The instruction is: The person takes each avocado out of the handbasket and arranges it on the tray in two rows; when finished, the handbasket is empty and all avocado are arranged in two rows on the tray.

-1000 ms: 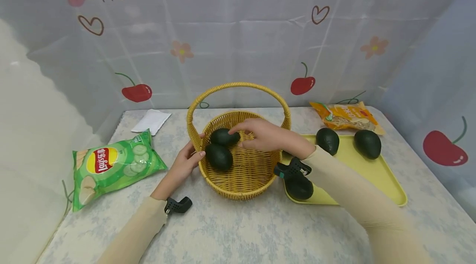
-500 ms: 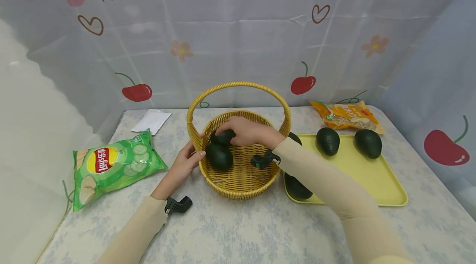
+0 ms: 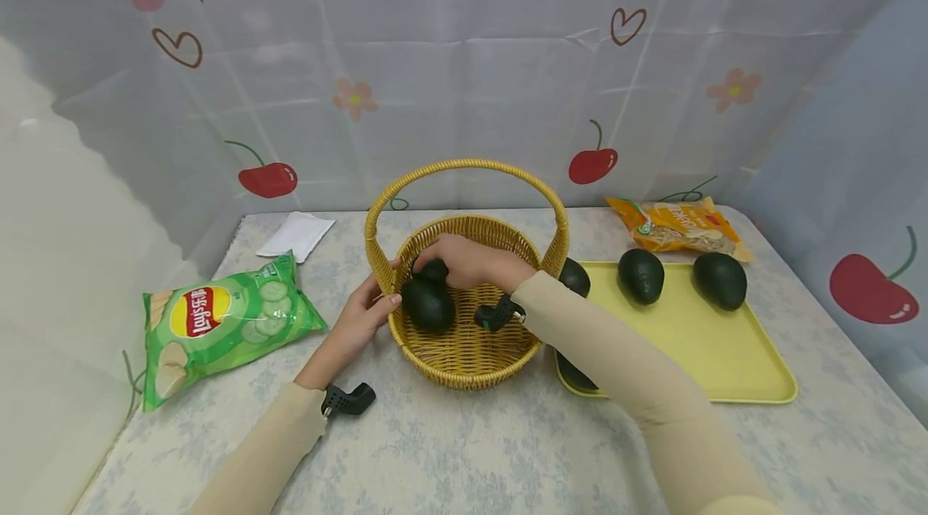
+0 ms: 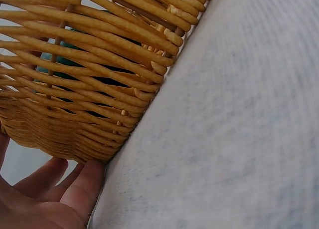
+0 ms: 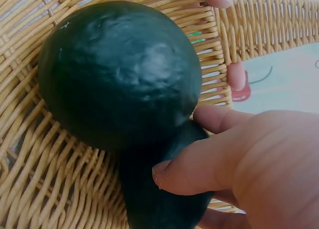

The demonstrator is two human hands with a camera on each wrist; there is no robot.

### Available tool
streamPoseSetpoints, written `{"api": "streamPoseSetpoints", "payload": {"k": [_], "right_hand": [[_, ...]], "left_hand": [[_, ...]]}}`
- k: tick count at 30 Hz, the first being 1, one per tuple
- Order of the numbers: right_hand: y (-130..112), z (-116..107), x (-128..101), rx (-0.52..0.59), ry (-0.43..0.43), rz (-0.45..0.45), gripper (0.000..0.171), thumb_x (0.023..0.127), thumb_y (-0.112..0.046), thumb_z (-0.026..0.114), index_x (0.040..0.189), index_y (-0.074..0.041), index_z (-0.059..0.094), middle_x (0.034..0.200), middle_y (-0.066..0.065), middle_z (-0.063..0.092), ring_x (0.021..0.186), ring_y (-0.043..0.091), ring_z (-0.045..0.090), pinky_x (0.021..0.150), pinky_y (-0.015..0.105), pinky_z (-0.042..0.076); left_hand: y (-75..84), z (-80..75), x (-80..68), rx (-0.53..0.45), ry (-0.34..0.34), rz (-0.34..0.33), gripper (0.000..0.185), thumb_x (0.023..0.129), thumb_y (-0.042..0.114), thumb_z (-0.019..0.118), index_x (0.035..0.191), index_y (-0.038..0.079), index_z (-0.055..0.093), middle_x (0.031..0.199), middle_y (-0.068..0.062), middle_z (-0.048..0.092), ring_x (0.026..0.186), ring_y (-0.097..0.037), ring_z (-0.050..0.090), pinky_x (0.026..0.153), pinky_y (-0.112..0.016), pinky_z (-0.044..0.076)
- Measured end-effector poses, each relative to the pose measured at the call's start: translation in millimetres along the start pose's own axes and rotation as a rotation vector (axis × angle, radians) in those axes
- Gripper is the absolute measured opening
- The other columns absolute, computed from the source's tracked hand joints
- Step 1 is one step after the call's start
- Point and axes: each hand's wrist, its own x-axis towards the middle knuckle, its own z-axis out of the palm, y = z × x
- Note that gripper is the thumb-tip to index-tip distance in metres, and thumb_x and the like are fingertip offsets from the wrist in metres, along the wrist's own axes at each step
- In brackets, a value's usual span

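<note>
A pale patterned table (image 3: 464, 450) stands before a curtain printed with cherries. A wicker basket (image 3: 464, 354) sits near the table's middle. The right hand (image 3: 471, 261) reaches into the basket, its fingers curled round an avocado (image 3: 432, 269) beside a second avocado (image 3: 428, 304). The left hand (image 3: 360, 317) rests its straight fingers against the basket's left rim.

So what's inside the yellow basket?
Two dark green avocados lie in the wicker basket. One avocado shows plainly; the right hand grips the other avocado, mostly covering it. Whatever lies beneath them is hidden.
</note>
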Motion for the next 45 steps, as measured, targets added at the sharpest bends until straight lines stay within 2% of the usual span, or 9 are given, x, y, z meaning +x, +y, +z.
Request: {"api": "streamPoseSetpoints", "payload": {"k": [15,24,36,45], "right_hand": [[-2,8,7,0.008,0.002,0.056,0.065,0.090,0.020,0.049,0.139,-0.020,0.063,0.149,0.008,0.053,0.145,0.026,0.041,0.114,0.040,0.042],[-1,9,8,-0.016,-0.006,0.055,0.067,0.090,0.020,0.049,0.141,-0.021,0.062,0.150,0.008,0.052,0.144,0.026,0.043,0.114,0.039,0.042],[2,7,6,-0.043,0.011,0.058,0.058,0.094,0.008,0.060,0.144,-0.021,0.058,0.151,0.006,0.054,0.145,0.028,0.042,0.118,0.043,0.039],[10,6,5,0.016,0.024,0.095,0.056,0.096,-0.007,0.068,0.149,-0.020,0.052,0.154,0.009,0.050,0.142,0.030,0.046,0.112,0.045,0.044]], "left_hand": [[0.5,-0.3,-0.7,0.014,-0.002,-0.010,0.059,0.106,0.022,0.055,0.160,0.024,0.033,0.161,-0.019,0.039,0.141,-0.039,0.045,0.098,-0.032,0.053],[-2.2,-0.2,-1.1,0.003,-0.005,-0.002,0.059,0.106,0.020,0.055,0.160,0.021,0.033,0.160,-0.021,0.039,0.140,-0.039,0.045,0.094,-0.025,0.053],[-2.0,1.3,-0.6,-0.006,-0.006,0.004,0.059,0.106,0.020,0.055,0.160,0.021,0.033,0.160,-0.021,0.039,0.139,-0.039,0.046,0.092,-0.025,0.054],[-2.2,1.9,-0.9,0.000,-0.002,0.009,0.059,0.106,0.020,0.054,0.160,0.021,0.032,0.160,-0.021,0.038,0.139,-0.039,0.046,0.092,-0.026,0.054]]}}
